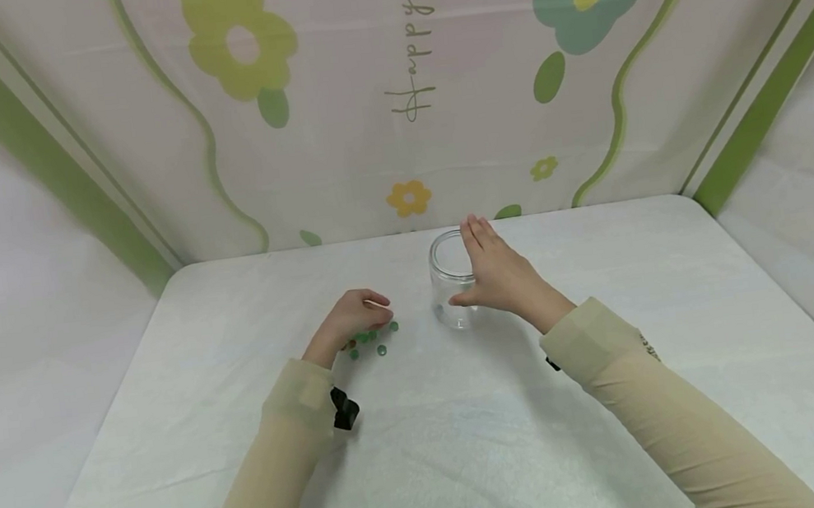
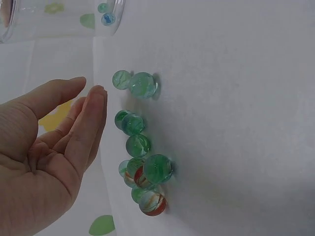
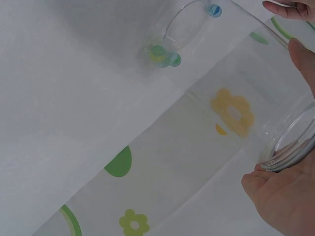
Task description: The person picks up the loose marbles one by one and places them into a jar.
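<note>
A clear glass jar (image 1: 445, 291) stands upright near the far edge of the table, its mouth uncovered. My right hand (image 1: 502, 277) is at the jar's right side, fingers extended along the rim and thumb against the wall. A few marbles, among them a blue marble (image 3: 214, 11) and a green marble (image 3: 175, 59), lie at the jar's bottom. To the left, my left hand (image 1: 357, 313) hovers beside loose marbles (image 1: 364, 337), thumb and index finger apart with nothing between them. Most are green marbles (image 2: 138, 145); one is a red and clear marble (image 2: 152, 203).
White cloth covers the table (image 1: 428, 450). Behind the jar rises a backdrop (image 1: 343, 145) with printed flowers and writing. White side walls with green stripes flank the table. A black strap piece (image 1: 345, 409) hangs by the left cuff.
</note>
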A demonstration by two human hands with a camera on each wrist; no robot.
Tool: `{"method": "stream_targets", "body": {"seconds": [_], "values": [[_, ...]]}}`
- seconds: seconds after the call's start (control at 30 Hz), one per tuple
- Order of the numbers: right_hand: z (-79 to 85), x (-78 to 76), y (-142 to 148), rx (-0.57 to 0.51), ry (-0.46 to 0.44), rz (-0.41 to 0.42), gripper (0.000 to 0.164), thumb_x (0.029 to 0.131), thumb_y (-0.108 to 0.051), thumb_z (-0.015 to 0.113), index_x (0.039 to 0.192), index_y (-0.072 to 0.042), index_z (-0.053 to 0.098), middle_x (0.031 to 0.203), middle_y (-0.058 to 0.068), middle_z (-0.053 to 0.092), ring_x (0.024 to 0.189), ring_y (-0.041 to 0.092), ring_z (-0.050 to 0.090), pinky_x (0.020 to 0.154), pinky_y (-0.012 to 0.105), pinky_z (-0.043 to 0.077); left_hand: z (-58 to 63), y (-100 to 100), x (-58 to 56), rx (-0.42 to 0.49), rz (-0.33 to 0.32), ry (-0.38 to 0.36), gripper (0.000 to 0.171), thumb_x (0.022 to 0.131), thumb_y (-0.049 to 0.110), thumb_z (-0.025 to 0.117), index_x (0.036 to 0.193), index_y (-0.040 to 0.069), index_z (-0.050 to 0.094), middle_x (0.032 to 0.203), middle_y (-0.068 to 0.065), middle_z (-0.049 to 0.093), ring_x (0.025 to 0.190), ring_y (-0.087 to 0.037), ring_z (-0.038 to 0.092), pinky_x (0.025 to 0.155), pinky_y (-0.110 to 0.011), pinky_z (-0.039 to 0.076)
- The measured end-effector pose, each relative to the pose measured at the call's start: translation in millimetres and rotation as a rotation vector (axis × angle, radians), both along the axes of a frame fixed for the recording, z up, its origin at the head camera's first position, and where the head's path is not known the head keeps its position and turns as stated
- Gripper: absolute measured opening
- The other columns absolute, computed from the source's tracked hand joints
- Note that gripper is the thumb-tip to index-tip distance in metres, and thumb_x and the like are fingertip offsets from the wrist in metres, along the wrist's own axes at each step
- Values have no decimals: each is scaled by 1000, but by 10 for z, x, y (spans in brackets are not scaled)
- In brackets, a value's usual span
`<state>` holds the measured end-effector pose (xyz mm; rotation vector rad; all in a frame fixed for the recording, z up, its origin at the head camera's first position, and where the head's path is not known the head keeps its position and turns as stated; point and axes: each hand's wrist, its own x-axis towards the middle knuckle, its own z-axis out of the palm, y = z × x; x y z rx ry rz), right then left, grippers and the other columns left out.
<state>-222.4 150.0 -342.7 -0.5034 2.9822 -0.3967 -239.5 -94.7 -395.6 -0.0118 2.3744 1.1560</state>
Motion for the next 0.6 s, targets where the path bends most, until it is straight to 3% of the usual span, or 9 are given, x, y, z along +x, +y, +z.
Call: {"method": "stream_targets", "body": {"seconds": [0.2,0.4,0.6], "values": [[-12,0,0,-6,1,-2,116,76,-45,78,149,10,6,159,25,2,148,38,4,124,46,14,-38,17,-1,-66,-30,33,31,93,20,61,122,7,59,119,-11,65,97,-19,63,71,-23,47],[-13,1,1,-6,0,-2,116,76,-45,78,149,10,6,159,25,2,148,38,3,124,46,14,-69,48,-8,-77,-53,52,31,91,13,64,120,5,59,118,-11,67,96,-19,64,72,-20,49],[-12,-6,0,-4,4,-1,116,76,-45,78,149,10,7,159,25,3,148,38,4,124,46,14,-88,74,-28,-107,-88,84,29,88,7,66,116,4,60,112,-11,68,96,-20,64,77,-25,52]]}}
